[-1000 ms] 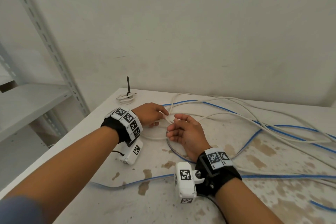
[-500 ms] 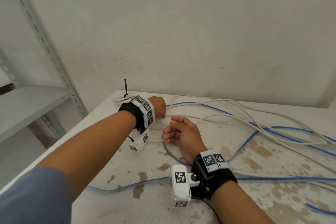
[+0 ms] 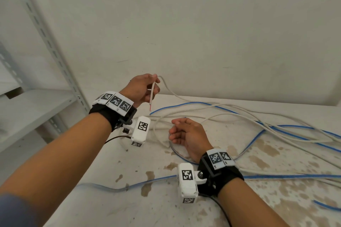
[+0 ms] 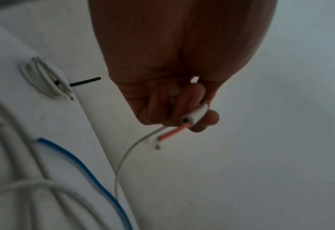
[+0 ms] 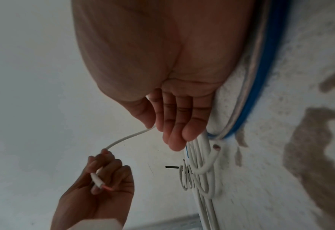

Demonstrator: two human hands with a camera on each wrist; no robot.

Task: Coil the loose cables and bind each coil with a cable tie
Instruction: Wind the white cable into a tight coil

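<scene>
My left hand (image 3: pixel 154 86) is raised above the table's far side and pinches the end of a white cable (image 3: pixel 184 97). A red inner wire (image 3: pixel 150 107) sticks out below the fingers. The left wrist view shows the cut cable end (image 4: pixel 195 114) between thumb and fingers. My right hand (image 3: pixel 175 131) rests on the table with relaxed fingers beside the loose white strands (image 5: pixel 202 144) and grips nothing. A blue cable (image 3: pixel 184 105) runs among the white loops. A small white coil (image 4: pixel 42 80) with a black tie (image 4: pixel 85 81) lies at the table's far left corner.
The stained white table (image 3: pixel 129 199) stands against a plain wall. A grey metal shelf rack (image 3: pixel 27 108) stands to the left. Loose white and blue cable loops (image 3: pixel 276 131) spread over the right half, and one blue run (image 3: pixel 147 183) crosses the near side.
My left hand has risen from the table with the white cable end, which now hangs in the air. My right hand has stayed in place.
</scene>
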